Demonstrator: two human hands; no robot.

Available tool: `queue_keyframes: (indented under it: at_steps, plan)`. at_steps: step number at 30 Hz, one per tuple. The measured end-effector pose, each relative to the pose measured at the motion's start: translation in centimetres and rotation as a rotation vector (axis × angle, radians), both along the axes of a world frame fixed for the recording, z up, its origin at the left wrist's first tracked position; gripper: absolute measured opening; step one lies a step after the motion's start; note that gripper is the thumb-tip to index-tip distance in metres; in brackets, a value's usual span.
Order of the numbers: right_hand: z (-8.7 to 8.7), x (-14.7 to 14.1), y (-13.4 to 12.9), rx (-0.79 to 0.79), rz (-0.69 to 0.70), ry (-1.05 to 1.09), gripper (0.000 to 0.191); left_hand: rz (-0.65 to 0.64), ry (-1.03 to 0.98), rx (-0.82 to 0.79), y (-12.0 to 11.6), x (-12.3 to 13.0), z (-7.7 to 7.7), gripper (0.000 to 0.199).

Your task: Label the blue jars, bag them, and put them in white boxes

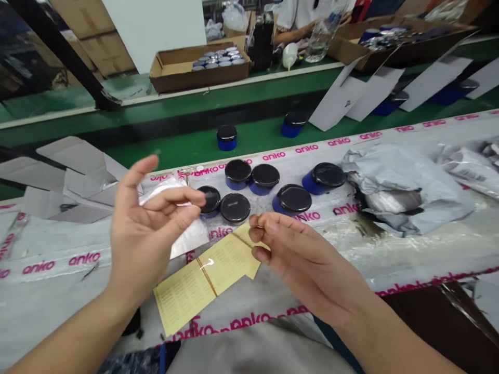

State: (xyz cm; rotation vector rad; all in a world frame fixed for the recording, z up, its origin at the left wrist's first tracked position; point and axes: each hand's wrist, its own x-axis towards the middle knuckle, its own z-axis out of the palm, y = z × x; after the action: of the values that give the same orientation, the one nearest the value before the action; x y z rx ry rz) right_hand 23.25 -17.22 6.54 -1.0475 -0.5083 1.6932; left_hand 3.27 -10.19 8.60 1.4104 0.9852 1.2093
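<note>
Left hand and right hand are half-curled near yellow label sheets. Whether anything is pinched cannot be told.

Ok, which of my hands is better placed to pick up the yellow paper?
Probably your right hand: its fingertips appear over the right end of the yellow paper. Your left hand has its fingertips farther off, against the leftmost jar. I can't tell whether either pinches something small.

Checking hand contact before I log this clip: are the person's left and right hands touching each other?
Apart. The head view shows a plain gap between the fingertips of the left hand and right hand, with a round black lid visible through it.
</note>
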Motion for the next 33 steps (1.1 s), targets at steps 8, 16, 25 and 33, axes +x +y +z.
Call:
queue_keyframes:
  at_steps: [8, 16, 25, 33]
  plan:
    - [0.9, 3.7, 2.4, 0.115, -0.067, -0.188, 0.021, -0.358, 0.13, 0.039, 10.8, 2.8, -3.1, 0.146]
    - [1.6, 5.0, 6.8, 0.144, -0.062, -0.312, 0.027, -0.755, 0.245, -0.128, 14.6, 4.8, -4.3, 0.144]
    - [-0.2, 4.0, 9.2, 0.478, -0.04, -0.862, 0.033, -0.616, 0.327, 0.029, 15.5, 3.1, -4.7, 0.14]
    - [-0.4, 0.1, 12.6, 0.686, 0.194, -1.452, 0.082, -0.578, 0.224, -0.175, 15.0, 0.6, -3.6, 0.127]
